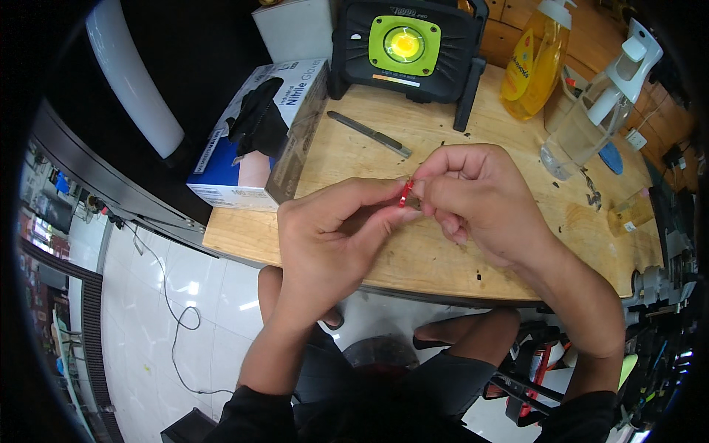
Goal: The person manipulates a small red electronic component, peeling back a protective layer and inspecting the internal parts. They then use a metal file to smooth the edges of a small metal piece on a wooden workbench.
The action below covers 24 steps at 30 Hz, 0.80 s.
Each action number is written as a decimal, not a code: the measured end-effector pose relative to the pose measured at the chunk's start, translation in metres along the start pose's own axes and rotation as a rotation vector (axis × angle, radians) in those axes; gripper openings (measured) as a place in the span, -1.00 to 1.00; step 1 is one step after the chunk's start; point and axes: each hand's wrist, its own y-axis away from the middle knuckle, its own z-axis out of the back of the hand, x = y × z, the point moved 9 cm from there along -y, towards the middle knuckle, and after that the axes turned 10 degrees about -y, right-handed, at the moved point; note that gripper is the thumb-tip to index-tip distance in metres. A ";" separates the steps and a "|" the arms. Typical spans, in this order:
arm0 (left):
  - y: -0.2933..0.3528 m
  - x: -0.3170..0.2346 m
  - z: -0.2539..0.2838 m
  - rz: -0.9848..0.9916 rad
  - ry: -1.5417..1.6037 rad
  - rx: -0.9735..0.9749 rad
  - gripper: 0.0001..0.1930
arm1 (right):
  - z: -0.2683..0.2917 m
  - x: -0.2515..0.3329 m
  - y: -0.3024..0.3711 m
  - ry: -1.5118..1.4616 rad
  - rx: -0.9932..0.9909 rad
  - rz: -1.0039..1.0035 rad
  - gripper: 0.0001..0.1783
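Over the front part of the wooden table, both of my hands meet at a small, thin red piece (405,193). My left hand (329,229) pinches it between thumb and fingertips from the left. From the right, my right hand (476,199) closes its thumb and forefinger on the same piece, its other fingers curled. The piece stands roughly upright and shows small light spots; its exact kind is too small to make out, and fingertips cover parts of it. Beyond the hands lies a slim grey utility knife (369,134), untouched.
A glove box (295,159) with a black glove poking out stands at the left. At the back is a lit work lamp (405,46). A yellow soap bottle (528,70) and a clear spray bottle (591,118) stand at the right. Dark scraps dot the wooden table (436,258).
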 end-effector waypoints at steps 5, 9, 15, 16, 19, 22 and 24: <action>0.000 0.006 -0.004 0.110 0.194 -0.007 -0.80 | -0.001 0.001 -0.001 0.009 -0.031 0.025 -0.93; 0.002 0.011 -0.004 0.165 0.224 0.015 -0.81 | -0.002 -0.001 -0.003 0.049 -0.022 0.016 -0.93; 0.005 0.011 0.001 0.183 0.190 -0.008 -0.83 | -0.002 -0.004 -0.003 0.016 -0.033 -0.014 -0.92; 0.005 0.011 0.004 0.179 0.170 -0.018 -0.83 | -0.001 -0.004 -0.002 0.003 -0.033 -0.023 -0.92; 0.005 0.014 0.000 0.181 0.174 -0.010 -0.81 | -0.002 -0.006 -0.002 -0.004 -0.018 -0.023 -0.91; 0.003 0.014 0.001 0.154 0.182 -0.011 -0.78 | -0.003 -0.003 -0.003 0.021 0.019 0.028 -0.87; 0.001 0.014 0.001 0.186 0.218 -0.002 -0.75 | 0.000 0.002 -0.004 0.056 0.000 0.074 -0.85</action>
